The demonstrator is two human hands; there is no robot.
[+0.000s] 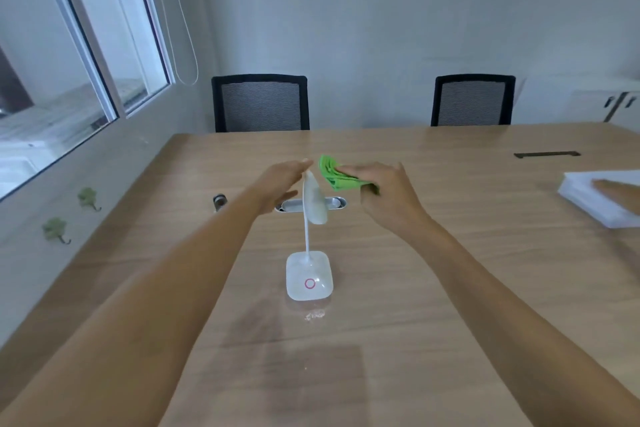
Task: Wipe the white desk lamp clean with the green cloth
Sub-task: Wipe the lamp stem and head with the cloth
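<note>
The white desk lamp [309, 276] stands on the wooden table, with a square base bearing a pink ring, a thin stem and an oval head [314, 199] turned up on edge. My left hand [282, 184] holds the head from its left side, fingers at the top edge and thumb lower down. My right hand [384, 194] grips the folded green cloth [334, 173] just right of the head's upper edge; whether the cloth touches the lamp is unclear.
A metal cable port [332, 203] is set in the table [415, 288] behind the lamp, and a small dark object [219, 200] lies to its left. A paper stack [595, 196] with another person's hand sits at right. Two black chairs [261, 102] stand beyond.
</note>
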